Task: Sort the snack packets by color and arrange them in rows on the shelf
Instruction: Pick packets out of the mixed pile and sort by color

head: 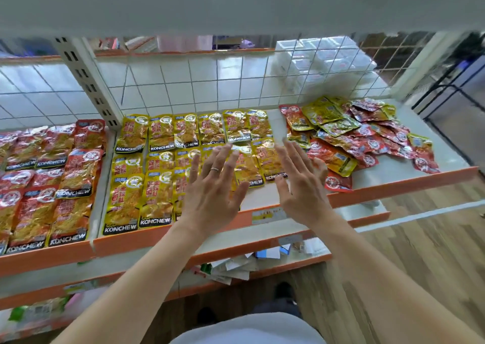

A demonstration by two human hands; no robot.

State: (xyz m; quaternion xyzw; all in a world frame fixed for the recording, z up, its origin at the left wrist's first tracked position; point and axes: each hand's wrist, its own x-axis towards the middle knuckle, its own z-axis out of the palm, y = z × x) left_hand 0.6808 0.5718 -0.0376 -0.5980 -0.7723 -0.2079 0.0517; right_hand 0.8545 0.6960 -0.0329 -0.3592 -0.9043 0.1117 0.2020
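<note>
Your L hand [212, 194] & R hand [301, 186] are flat, fingers spread, holding nothing, over yellow packets [157, 160] in rows; red packets [52, 173] left of L, mixed pile [354, 136] right of R, all on shelf [393, 189].

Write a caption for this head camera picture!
Open left hand and right hand above yellow packets, mixed pile lying beside them.

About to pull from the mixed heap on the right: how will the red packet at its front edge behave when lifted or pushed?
The red packet looks like thin, creased foil, so probably floppy and light. Its glossy surface may slide under flat fingers. It lies by the orange shelf lip, so dragging it nearer might drop it.
</note>
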